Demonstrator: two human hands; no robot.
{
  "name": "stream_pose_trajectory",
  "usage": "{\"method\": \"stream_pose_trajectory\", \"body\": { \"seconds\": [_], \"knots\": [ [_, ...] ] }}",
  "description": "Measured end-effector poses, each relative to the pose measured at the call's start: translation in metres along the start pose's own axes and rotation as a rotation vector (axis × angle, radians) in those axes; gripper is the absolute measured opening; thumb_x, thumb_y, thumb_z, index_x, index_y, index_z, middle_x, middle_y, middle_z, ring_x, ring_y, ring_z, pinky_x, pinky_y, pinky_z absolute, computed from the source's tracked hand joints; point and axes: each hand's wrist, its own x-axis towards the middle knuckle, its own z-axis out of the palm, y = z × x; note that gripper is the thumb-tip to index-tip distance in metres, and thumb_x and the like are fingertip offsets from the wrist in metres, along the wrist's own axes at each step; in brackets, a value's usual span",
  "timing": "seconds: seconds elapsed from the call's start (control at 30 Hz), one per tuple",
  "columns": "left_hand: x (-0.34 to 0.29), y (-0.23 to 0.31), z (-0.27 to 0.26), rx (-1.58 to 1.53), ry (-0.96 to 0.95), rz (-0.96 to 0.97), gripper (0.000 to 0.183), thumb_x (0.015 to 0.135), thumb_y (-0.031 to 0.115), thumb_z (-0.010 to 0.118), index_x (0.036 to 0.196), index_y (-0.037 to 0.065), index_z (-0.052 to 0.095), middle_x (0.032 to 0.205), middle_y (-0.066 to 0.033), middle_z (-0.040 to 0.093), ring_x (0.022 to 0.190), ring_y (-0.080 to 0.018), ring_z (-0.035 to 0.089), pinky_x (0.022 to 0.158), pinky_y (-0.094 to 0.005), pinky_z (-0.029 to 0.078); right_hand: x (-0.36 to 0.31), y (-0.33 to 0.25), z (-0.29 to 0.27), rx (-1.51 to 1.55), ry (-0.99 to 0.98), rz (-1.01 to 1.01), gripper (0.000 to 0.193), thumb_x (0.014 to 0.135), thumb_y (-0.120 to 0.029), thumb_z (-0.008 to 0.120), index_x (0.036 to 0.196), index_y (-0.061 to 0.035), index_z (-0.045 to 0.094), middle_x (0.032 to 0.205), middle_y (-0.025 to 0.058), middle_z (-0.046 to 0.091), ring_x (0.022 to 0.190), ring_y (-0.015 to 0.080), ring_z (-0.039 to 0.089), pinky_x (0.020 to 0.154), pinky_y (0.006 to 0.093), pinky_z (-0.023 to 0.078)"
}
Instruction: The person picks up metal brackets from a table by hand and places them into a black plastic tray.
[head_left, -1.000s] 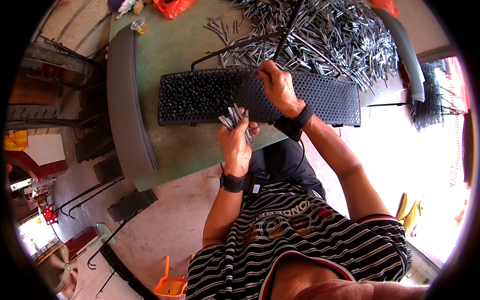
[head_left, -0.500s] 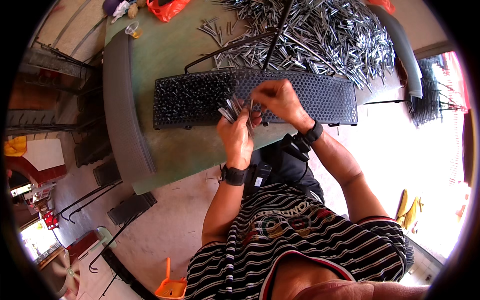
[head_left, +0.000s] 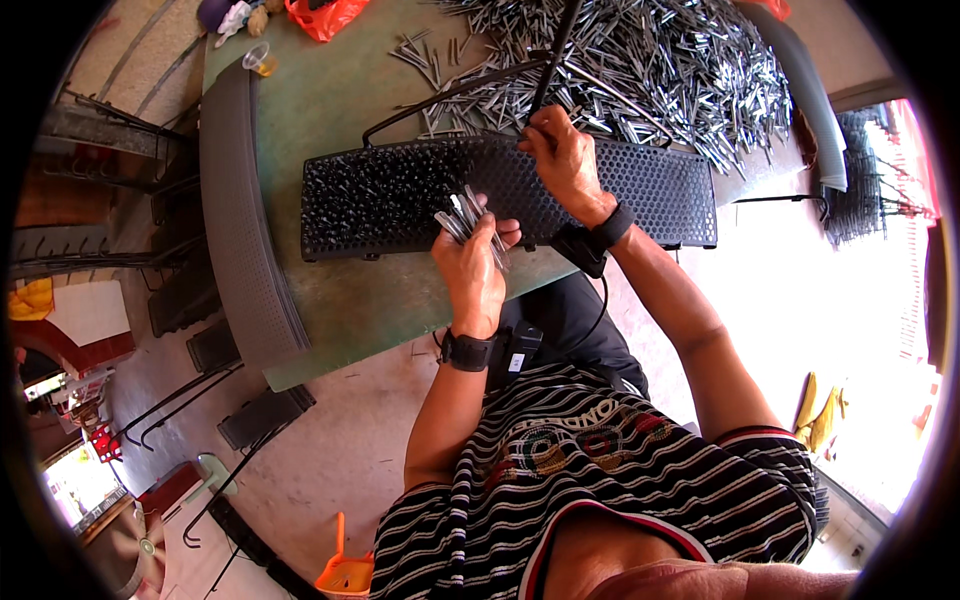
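My left hand is closed around a bundle of thin grey metal strips, fanned out past the fingers. It hovers at the near edge of a long black perforated panel. The panel's left part is thick with small dark pieces with shiny tips in its holes; on the right the holes are bare. Over the panel's far edge, right of its middle, my right hand has its fingertips pinched together. Whatever lies between them, if anything, is too small to make out. A black strap circles each wrist.
A large heap of metal strips covers the table's far right. Thin black rods rise behind the panel. Stacked grey perforated sheets line the left edge of the green table. A plastic cup and red bag sit far left.
My right hand has moved away from the bundle, outward to the panel's far edge. My left hand stays nearly in place with the strips.
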Motion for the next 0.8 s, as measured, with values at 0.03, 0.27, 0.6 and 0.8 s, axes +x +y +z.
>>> {"method": "stream_pose_trajectory", "body": {
  "seconds": [0.03,0.27,0.6,0.8],
  "knots": [
    [0.0,0.0,-0.001,-0.002,0.004,-0.003,0.022,0.084,-0.002,0.055,0.105,-0.002,0.055,0.082,-0.0097,0.059,0.065,-0.0218,0.063,0.058,-0.0326,0.054,0.001,0.0,-0.001,-0.066,-0.019,-0.056,0.008,0.086,-0.001,0.055,0.092,-0.0005,0.052,0.078,0.0153,0.065,0.07,0.022,0.068,0.057,0.0295,0.052],
    [0.0,-0.001,-0.001,0.028,0.025,-0.021,0.018,0.083,-0.002,0.056,0.101,-0.001,0.058,0.082,-0.0084,0.059,0.061,-0.0197,0.061,0.053,-0.0309,0.052,0.01,-0.013,-0.008,-0.49,-0.164,-0.331,0.009,0.079,-0.003,0.06,0.088,-0.0018,0.059,0.081,0.0146,0.063,0.07,0.0333,0.062,0.058,0.0369,0.049],
    [-0.004,-0.006,-0.004,0.205,-0.182,-0.059,0.017,0.084,0.001,0.058,0.102,0.001,0.059,0.085,-0.0081,0.064,0.062,-0.0156,0.059,0.054,-0.0276,0.05,-0.017,-0.031,-0.015,0.045,-0.557,0.114,0.016,0.078,-0.013,0.068,0.085,0.0011,0.069,0.071,0.0086,0.067,0.064,0.0097,0.062,0.057,0.0262,0.05],
    [-0.009,-0.011,-0.006,0.085,-0.148,-0.013,0.015,0.084,-0.006,0.054,0.098,-0.002,0.055,0.09,-0.0114,0.061,0.072,-0.0194,0.062,0.066,-0.0308,0.053,-0.008,-0.028,-0.025,0.207,-0.079,0.242,0.015,0.085,-0.003,0.058,0.099,0.0032,0.055,0.077,0.011,0.067,0.063,0.013,0.065,0.054,0.0228,0.053]
  ]
}}
